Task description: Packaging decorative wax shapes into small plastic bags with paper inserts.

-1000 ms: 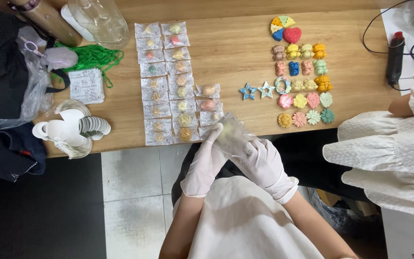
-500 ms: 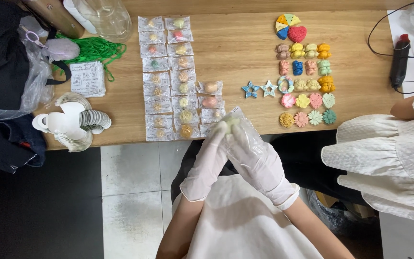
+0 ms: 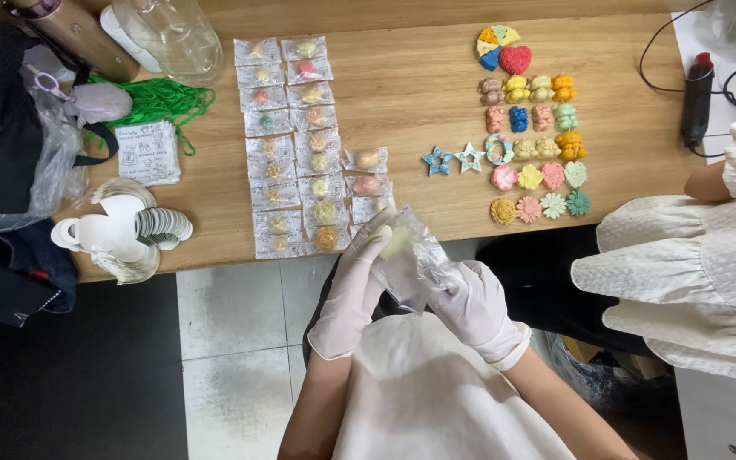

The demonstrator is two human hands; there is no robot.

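Both my hands wear white gloves and meet just off the near edge of the wooden table [image 3: 419, 102]. Between them is a small clear plastic bag [image 3: 415, 260] with a pale yellow-green piece inside. My left hand [image 3: 353, 294] pinches the bag's left side near the piece, and my right hand [image 3: 474, 308] grips its lower right part. On the table right beside them lie rows of small clear packets [image 3: 300, 145], each with a coloured piece inside. Farther right, loose colourful moulded shapes [image 3: 534, 145] sit in rows.
A second person in a white textured top [image 3: 692, 255] sits at the right. A black tool with a red tip [image 3: 696, 102] and cables lies far right. At the left are green string [image 3: 151, 100], a clear bottle [image 3: 172, 34], printed cards [image 3: 148, 153], a white tape holder with discs [image 3: 125, 234], and dark bags [image 3: 2, 145].
My hands and the clear bag have shifted slightly towards me and lower in view; my right hand now holds the bag from below rather than over its top.
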